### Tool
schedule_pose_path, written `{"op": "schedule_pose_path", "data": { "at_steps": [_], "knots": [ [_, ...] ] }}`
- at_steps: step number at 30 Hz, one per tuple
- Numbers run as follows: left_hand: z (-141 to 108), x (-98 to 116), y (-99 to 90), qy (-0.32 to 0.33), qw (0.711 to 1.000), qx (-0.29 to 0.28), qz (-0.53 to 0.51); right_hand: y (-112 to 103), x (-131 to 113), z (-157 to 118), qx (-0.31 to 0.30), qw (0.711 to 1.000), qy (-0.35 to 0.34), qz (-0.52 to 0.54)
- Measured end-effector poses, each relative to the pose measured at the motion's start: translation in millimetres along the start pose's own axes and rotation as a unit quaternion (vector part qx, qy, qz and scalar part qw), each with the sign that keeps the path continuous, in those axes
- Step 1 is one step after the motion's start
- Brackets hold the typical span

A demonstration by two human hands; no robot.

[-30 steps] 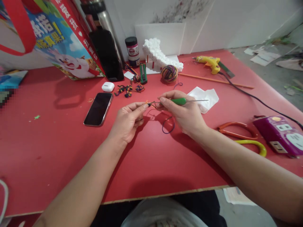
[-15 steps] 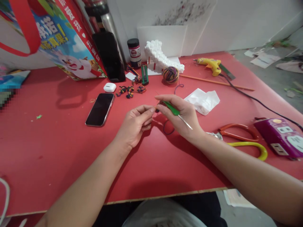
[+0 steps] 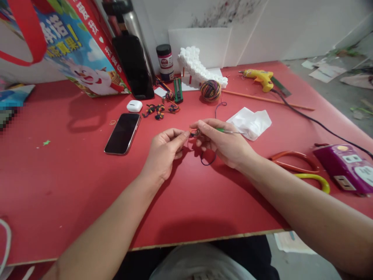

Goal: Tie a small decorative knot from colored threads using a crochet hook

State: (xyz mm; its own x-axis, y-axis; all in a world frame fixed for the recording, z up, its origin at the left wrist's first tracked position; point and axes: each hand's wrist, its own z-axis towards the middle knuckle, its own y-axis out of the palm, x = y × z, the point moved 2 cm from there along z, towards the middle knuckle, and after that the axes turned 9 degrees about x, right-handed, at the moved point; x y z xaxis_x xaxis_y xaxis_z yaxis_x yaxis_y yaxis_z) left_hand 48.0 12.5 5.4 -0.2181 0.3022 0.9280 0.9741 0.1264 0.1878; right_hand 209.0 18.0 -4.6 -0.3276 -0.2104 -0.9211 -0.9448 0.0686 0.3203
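My left hand [image 3: 166,151] pinches a small piece of multicoloured yarn work [image 3: 192,134] between thumb and forefinger. Close on its right, my right hand [image 3: 223,140] is closed round a green-handled crochet hook [image 3: 220,130], whose thin metal shaft points back over the hand to the right. The working end is hidden by my fingers. A dark strand of yarn [image 3: 209,164] loops below the hands, and more runs up to the multicoloured yarn ball [image 3: 210,91] behind. Several small knotted yarn pieces [image 3: 159,110] lie beyond my left hand.
On the red table [image 3: 87,194] are a phone [image 3: 122,133], a white earbud case [image 3: 134,105], crumpled tissue [image 3: 250,122], scissors [image 3: 294,161], a purple power socket [image 3: 344,167] and a yellow glue gun [image 3: 259,79]. A white model [image 3: 198,68] and a bag [image 3: 87,54] stand behind.
My right hand has turned, so the hook's metal shaft has swung from pointing down right to nearly level. My left hand keeps its pinch in nearly the same place.
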Motion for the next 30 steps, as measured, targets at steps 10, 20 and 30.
{"op": "schedule_pose_path", "data": {
  "at_steps": [10, 20, 30],
  "knots": [
    [-4, -2, 6.1, -0.020, 0.999, -0.042, 0.001, -5, 0, 0, 0.011, 1.000, -0.026, -0.005],
    [-4, 5, -0.4, 0.240, 0.960, 0.000, 0.148, -3, -1, 0, -0.033, 0.999, 0.000, -0.015],
    [-3, 7, -5.8, 0.349, 0.904, -0.004, 0.247, -2, -7, -4, -0.045, 0.997, -0.024, -0.058]
  ]
}}
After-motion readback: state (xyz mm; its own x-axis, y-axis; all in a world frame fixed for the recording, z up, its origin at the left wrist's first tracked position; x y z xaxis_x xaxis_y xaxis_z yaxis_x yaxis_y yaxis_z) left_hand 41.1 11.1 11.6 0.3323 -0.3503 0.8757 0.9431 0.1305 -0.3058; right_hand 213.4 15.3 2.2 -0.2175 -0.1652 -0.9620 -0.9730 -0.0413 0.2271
